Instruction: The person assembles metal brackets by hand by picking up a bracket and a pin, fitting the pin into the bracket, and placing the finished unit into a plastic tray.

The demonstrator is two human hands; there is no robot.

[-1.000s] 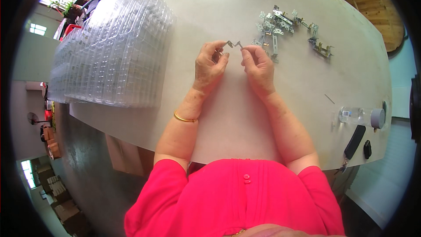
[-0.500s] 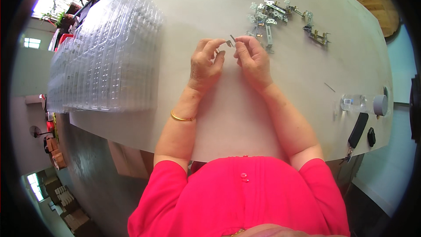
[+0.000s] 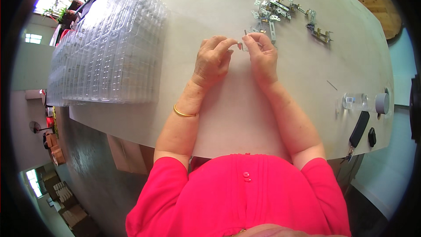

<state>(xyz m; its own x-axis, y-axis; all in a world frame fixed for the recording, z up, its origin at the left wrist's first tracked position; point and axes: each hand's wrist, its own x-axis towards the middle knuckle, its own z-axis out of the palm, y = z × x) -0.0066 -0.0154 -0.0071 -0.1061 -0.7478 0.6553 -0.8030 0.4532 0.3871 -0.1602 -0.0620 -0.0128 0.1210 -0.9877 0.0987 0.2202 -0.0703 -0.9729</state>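
Note:
Both of my hands are raised over the middle of the table, fingertips close together. My right hand pinches a small metal part between thumb and fingers; a thin dark end of it sticks up above the thumb. From the left, my left hand reaches to the same part, its index finger stretched to a small brownish piece at the part's edge. Its other fingers are curled, and a gold bangle circles that wrist. Fingers hide most of the part. Just beyond my right hand lies a pile of metal latch-like fittings.
Tall stacks of clear plastic trays fill the table's left side. More metal fittings lie at the far right. Near the right edge are a thin rod, a lying clear bottle, a black case and a small black fob.
Both hands have shifted a little to the right. My left hand's fingers have curled in more, and the small part shows at a different angle. The fittings lie as before.

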